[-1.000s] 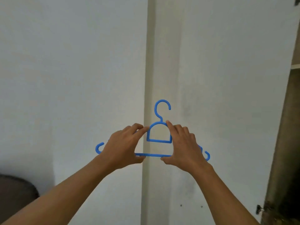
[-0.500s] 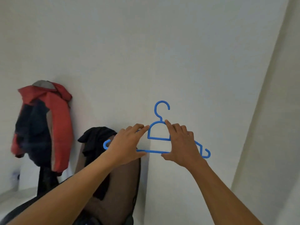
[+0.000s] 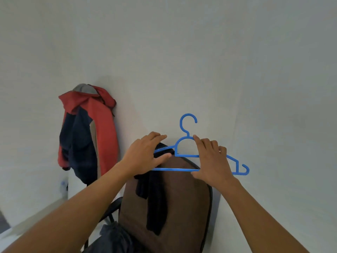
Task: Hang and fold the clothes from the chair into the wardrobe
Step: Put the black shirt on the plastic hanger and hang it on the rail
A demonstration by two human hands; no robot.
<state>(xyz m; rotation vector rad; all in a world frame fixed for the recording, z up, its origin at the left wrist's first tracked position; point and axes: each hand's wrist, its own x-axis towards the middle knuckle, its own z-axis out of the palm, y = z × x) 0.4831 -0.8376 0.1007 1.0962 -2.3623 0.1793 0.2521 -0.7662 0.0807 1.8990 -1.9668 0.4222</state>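
Head view: gripping hanger (image 3: 182, 169) with left hand (image 3: 145, 155) and right hand (image 3: 212, 161), one per arm, hook upward, held level before back of chair (image 3: 186, 201), likely ready for dark garment (image 3: 156, 207) draped there, not yet hung.

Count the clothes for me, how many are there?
3: a red and navy jacket hanging on the wall, a black garment draped over the brown chair back, and a dark crumpled one low beside the chair. More may be hidden.
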